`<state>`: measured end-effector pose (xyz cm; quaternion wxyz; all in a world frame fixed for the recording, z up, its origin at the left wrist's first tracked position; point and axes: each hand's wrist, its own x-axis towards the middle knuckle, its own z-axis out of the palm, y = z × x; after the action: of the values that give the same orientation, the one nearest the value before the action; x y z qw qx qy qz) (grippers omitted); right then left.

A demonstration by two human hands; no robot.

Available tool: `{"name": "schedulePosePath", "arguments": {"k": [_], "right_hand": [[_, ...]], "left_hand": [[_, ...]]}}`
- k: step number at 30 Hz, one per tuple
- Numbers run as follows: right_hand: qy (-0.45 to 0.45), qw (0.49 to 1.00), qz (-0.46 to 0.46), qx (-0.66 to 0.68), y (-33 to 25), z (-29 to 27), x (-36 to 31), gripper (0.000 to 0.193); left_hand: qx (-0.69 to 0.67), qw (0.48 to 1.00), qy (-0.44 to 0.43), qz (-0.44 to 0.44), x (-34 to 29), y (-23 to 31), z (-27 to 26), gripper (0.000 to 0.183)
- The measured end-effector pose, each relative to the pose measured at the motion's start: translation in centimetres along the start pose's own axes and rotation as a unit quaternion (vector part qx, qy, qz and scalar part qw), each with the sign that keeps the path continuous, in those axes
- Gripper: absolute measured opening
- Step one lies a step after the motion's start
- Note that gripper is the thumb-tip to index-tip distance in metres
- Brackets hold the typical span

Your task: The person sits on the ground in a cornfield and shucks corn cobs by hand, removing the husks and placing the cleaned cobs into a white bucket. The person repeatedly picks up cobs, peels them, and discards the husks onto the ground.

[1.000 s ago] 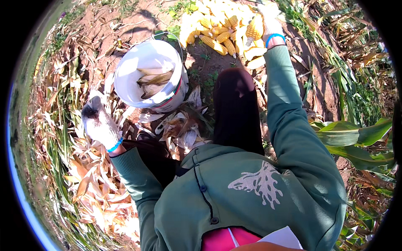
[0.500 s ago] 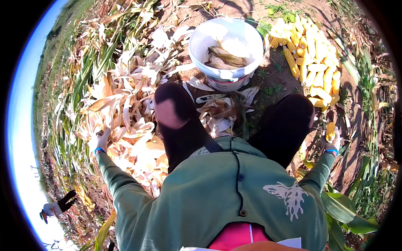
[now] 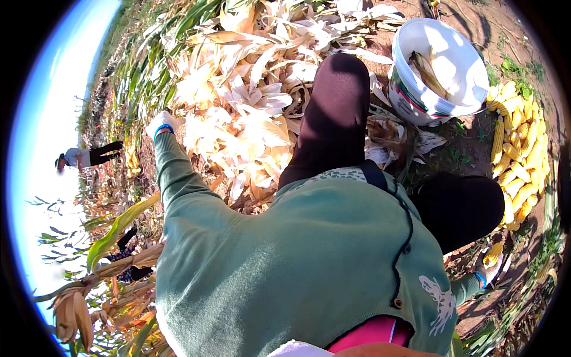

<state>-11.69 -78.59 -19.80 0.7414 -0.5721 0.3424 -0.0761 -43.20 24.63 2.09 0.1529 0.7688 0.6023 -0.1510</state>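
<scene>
My left hand (image 3: 162, 123), in a pale glove with a blue band at the wrist, is stretched out at the left edge of a broad heap of dry corn husks (image 3: 262, 98). It looks rounded from above, and its fingers do not show clearly. At the lower right my right hand (image 3: 489, 273), also gloved, grips a husked yellow ear of corn (image 3: 493, 254). Just beyond it lies a pile of bare yellow ears (image 3: 518, 154). The white bucket (image 3: 410, 98) stands past my knees, with some dry husk (image 3: 429, 74) inside.
Uncut dry stalks and a long green leaf (image 3: 122, 229) rise at my left. Far left, a person (image 3: 77, 157) stands near another small heap of yellow ears (image 3: 131, 157). Another person in dark clothing (image 3: 122, 262) is partly hidden behind stalks. Cut stalks (image 3: 535, 291) line the right side.
My view and body have turned to the left, so bucket and ears sit farther right. My left hand has reached outward to the husk heap's edge. The right hand still holds its ear.
</scene>
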Motion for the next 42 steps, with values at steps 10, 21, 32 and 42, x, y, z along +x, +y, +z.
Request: {"name": "schedulePosePath", "arguments": {"k": [10,21,32,42], "right_hand": [[0.045,0.98,0.103,0.162,-2.5,2.6,-1.2,0.051],[0.042,0.977,0.109,0.176,-1.7,1.5,-4.5,0.044],[-0.029,0.97,0.093,0.224,-3.2,9.8,-3.8,0.028],[0.052,0.979,-0.145,0.13,-14.9,20.7,8.8,0.061]], "left_hand": [[-0.723,0.64,-0.143,0.219,-3.3,15.8,0.1,0.086],[0.281,0.926,0.19,0.168,3.5,15.4,6.1,0.061],[0.028,0.965,0.019,0.259,0.9,13.3,10.9,0.072],[-0.196,0.93,-0.168,0.263,3.4,10.3,15.4,0.029]]}}
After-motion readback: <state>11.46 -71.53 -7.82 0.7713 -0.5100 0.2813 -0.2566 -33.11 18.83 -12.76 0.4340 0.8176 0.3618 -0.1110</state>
